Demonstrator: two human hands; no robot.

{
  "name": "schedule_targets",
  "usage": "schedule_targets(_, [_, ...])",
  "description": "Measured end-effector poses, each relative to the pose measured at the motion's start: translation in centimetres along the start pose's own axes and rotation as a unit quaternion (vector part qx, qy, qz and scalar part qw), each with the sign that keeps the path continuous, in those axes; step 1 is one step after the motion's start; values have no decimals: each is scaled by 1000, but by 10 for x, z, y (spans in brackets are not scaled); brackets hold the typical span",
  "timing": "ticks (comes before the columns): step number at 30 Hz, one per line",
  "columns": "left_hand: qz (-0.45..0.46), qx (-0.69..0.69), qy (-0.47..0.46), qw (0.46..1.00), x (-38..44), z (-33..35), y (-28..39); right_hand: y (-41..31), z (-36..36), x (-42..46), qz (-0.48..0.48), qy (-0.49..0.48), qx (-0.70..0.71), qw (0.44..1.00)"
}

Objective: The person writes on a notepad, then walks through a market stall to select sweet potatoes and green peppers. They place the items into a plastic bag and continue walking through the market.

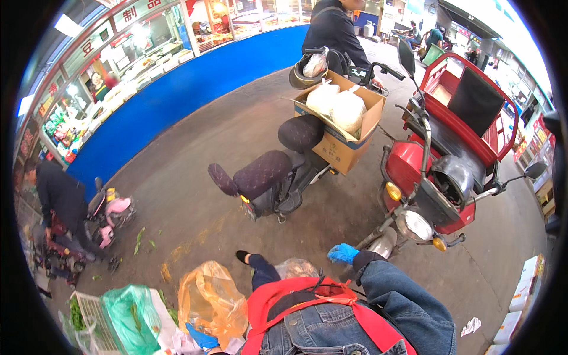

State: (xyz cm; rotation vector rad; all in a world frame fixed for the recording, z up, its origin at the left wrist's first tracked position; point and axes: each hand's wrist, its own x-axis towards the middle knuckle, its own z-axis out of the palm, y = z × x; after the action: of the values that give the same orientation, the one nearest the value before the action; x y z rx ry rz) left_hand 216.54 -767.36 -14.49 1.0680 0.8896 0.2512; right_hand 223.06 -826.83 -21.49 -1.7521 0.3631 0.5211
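My left hand (203, 338), in a blue glove, is at the lower edge of an orange plastic bag (212, 299). Its fingers touch or sit right beside the bag; whether they grip it is unclear. Out to the front right, my right hand (343, 254), also gloved in blue, hangs with loosely bent fingers and no visible object in it. A clear plastic bag (296, 268) with indistinct contents lies beyond my red apron (275, 295). Left of the orange bag are a green plastic bag (133, 317) and a pale plastic crate (94, 321) beside leafy greens (76, 313).
An electric scooter (266, 173) carries a cardboard box (341, 153) with white bags; a person (333, 26) stands behind it. A red cargo tricycle (406, 164) is parked right. Another person (62, 199) bends at left. White boxes (508, 326) line the right edge.
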Motion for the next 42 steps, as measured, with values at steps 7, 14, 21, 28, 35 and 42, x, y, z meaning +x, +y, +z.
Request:
schedule_targets(7, [-43,-55,-94,993,214,142,59,-63,19,151,47,-152,-627,763])
schedule_targets(14, [-37,-111,-123,986,372,149,195,-123,80,251,135,-64,-380,913])
schedule_targets(21, [60,-238,68,967,509,91,188,-217,223,465,165,-113,-316,927])
schedule_targets(28, [97,-256,230,934,566,58,186,-418,332,751,25,-291,-571,767])
schedule_targets(35, [-14,-260,360,896,608,80,292,-716,580,1040,-249,-307,-694,602])
schedule_targets(42, [67,-512,343,785,830,-6,377,-839,824,1156,-333,-316,-724,516])
